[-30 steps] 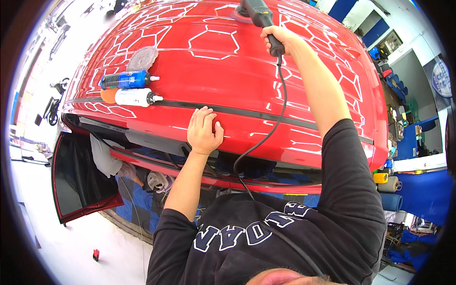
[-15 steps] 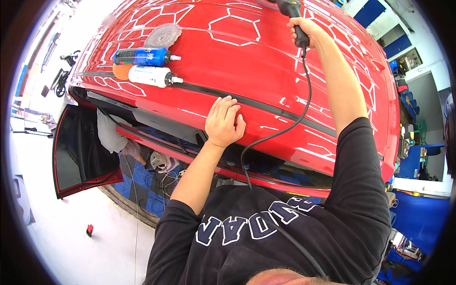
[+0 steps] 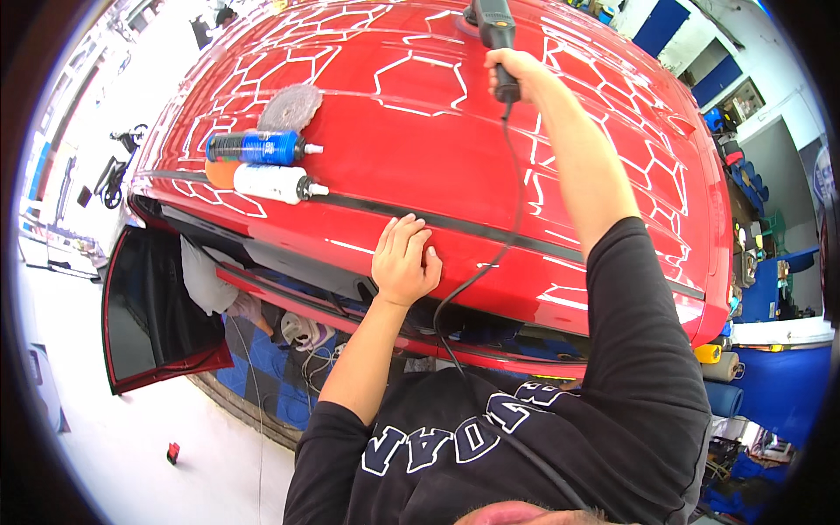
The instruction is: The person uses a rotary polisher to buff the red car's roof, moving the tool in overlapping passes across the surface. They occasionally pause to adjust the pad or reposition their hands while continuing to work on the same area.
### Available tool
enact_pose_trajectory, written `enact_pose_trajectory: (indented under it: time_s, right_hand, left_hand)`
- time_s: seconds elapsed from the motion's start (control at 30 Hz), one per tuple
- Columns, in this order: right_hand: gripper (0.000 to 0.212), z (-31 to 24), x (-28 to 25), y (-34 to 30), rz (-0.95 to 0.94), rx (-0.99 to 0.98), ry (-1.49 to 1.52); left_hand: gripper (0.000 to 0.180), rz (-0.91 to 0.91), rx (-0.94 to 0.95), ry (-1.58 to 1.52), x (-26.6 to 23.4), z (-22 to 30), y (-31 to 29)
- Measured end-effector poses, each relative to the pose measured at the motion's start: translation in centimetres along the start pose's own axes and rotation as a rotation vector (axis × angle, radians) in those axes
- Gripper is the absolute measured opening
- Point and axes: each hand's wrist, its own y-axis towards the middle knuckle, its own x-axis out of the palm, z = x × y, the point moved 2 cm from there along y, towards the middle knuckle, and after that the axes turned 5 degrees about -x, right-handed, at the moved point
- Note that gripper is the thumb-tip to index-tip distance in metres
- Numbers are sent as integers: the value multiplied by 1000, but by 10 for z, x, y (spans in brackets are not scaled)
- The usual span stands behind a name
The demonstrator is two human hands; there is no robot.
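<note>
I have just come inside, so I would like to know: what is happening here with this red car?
A person's right hand grips the handle of a black corded polisher, held out over the red roof; its disc seems to be against the paint. The left hand lies open near the roof's black strip. On the roof to the left lie a blue bottle, a white bottle, a grey round pad and a partly covered orange one.

The red roof (image 3: 385,153) carries a grey pad (image 3: 293,107), blue bottle (image 3: 255,148), white bottle (image 3: 268,182) and orange pad (image 3: 220,174).
</note>
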Motion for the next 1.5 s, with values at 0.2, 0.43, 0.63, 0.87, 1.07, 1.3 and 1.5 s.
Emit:
enact_pose_trajectory:
  time_s: [0.2,0.43,0.63,0.87,1.07,1.3,1.5]
  right_hand:
    - [10,0,-53,-14,-8,40,-90]
    - [11,11,-68,-38,70,0,46]
    - [11,23,-136,-73,161,41,-17]
    - [12,22,-205,-110,224,58,-22]
    - [9,36,-228,-118,450,35,196]
    - [10,29,-229,-131,488,-11,229]
    - [11,25,-169,-138,304,28,162]
  left_hand:
    - [26,-5,-1,24,-3,-2,-2]
    - [25,7,17,27,0,1,-2]
    - [23,16,41,27,2,2,0]
    - [24,29,36,33,-1,1,-2]
    - [24,40,51,37,0,5,-1]
    - [24,45,51,53,-2,7,-1]
    - [23,51,54,56,-2,7,-2]
